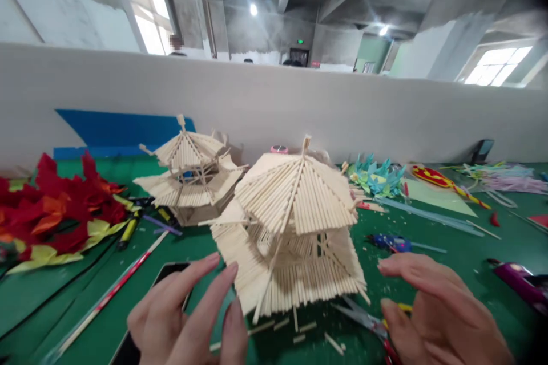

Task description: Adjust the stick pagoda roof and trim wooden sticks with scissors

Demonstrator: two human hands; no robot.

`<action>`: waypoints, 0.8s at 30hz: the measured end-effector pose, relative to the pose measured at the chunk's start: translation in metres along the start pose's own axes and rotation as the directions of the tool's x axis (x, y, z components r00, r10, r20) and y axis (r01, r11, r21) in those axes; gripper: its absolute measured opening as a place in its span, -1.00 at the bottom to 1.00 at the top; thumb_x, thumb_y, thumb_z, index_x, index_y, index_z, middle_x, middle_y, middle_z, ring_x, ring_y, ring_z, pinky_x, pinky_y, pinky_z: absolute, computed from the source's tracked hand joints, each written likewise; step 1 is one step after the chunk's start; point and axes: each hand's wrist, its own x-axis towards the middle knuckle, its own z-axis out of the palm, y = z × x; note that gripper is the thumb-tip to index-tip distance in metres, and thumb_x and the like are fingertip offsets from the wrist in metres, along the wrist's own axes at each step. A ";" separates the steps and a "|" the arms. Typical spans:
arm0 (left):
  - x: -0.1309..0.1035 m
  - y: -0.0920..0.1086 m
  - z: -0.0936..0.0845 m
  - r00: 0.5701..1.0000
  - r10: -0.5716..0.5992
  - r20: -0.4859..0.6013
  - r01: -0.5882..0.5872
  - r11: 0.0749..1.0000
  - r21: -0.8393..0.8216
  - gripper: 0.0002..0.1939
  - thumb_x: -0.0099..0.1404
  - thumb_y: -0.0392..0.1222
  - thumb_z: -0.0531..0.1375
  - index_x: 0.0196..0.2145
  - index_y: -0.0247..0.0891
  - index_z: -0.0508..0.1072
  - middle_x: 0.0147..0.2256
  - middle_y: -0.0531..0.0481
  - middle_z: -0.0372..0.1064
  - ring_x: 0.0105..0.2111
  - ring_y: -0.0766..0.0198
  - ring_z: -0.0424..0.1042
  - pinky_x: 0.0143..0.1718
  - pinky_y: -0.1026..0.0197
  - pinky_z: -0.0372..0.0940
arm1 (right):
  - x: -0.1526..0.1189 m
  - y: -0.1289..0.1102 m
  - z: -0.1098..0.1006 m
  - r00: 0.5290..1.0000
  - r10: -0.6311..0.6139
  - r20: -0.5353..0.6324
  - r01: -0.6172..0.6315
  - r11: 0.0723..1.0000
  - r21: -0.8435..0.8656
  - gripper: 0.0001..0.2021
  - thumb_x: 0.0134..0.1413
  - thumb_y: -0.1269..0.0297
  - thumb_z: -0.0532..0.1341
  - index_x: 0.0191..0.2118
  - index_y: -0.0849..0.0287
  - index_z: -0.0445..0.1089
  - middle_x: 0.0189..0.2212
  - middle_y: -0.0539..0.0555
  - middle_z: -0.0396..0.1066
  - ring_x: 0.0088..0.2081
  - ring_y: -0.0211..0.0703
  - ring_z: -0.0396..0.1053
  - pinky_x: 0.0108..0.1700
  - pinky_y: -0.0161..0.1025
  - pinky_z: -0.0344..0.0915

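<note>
Two stick-built pavilion models are standing on the green table (471, 245): the nearer pavilion (291, 228) is sitting between the hands, the second pavilion (190, 174) is standing behind it to the left. Red and yellow paper leaves (55, 217) are crowding the left side, teal paper shapes (377, 177) and a blue glue gun (391, 242) are lying to the right, and scissors (368, 322) are resting just beside the right hand (432, 313). Loose sticks (299, 331) are littering the mat under the nearer model's front eave. A phone (166, 276) is lying partly under the left hand (188, 319). Both hands are hovering open, fingers spread, gripping nothing; the left fingertips are nearly touching the lower roof. A grey partition wall (274, 102) is closing off the far edge. Little open mat is showing between the clutter.
</note>
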 end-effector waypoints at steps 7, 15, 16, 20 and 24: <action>-0.046 0.003 -0.016 0.970 -0.132 0.204 0.164 0.975 -0.149 -0.72 0.06 -0.56 0.13 -0.26 -0.35 0.37 -0.28 -0.12 0.27 -0.28 0.19 0.29 -0.31 0.14 0.22 | -0.075 -0.001 0.005 0.947 0.319 0.038 -0.310 0.939 -0.146 -0.69 -0.09 0.58 0.16 -0.17 0.20 0.29 -0.37 0.03 0.33 -0.36 -0.28 0.31 -0.31 -0.37 0.29; -0.095 -0.012 0.007 0.705 0.133 0.696 -0.177 0.984 -0.010 -0.84 0.16 -0.40 0.08 -0.29 -0.33 0.40 -0.37 -0.12 0.40 -0.42 0.18 0.32 -0.46 0.16 0.22 | -0.114 -0.007 0.010 0.905 0.426 0.004 -0.414 0.882 -0.224 -0.81 -0.08 0.46 0.18 -0.26 0.17 0.32 -0.38 0.07 0.35 -0.39 -0.24 0.36 -0.32 -0.35 0.35; -0.098 -0.013 0.012 0.684 0.115 0.720 -0.198 0.980 0.031 -0.83 0.15 -0.41 0.07 -0.31 -0.34 0.42 -0.38 -0.13 0.42 -0.43 0.15 0.34 -0.48 0.14 0.21 | -0.118 -0.006 0.009 0.905 0.423 0.040 -0.401 0.881 -0.252 -0.81 -0.07 0.44 0.18 -0.25 0.17 0.32 -0.39 0.07 0.37 -0.41 -0.24 0.38 -0.33 -0.36 0.35; -0.104 -0.016 0.026 0.618 0.048 0.785 -0.239 0.963 0.128 -0.79 0.11 -0.48 0.07 -0.33 -0.37 0.46 -0.39 -0.15 0.44 -0.40 0.07 0.37 -0.44 0.10 0.18 | -0.125 -0.003 0.003 0.898 0.415 0.143 -0.356 0.879 -0.317 -0.84 -0.05 0.39 0.17 -0.26 0.17 0.32 -0.43 0.05 0.40 -0.41 -0.25 0.41 -0.36 -0.42 0.37; -0.102 -0.016 0.028 0.543 -0.007 0.839 -0.250 0.953 0.170 -0.77 0.11 -0.50 0.06 -0.39 -0.31 0.47 -0.40 -0.10 0.44 -0.38 0.09 0.38 -0.40 0.11 0.15 | -0.123 -0.005 0.004 0.859 0.463 0.219 -0.378 0.861 -0.341 -0.88 -0.01 0.38 0.14 -0.28 0.17 0.31 -0.46 0.04 0.43 -0.46 -0.26 0.42 -0.40 -0.45 0.36</action>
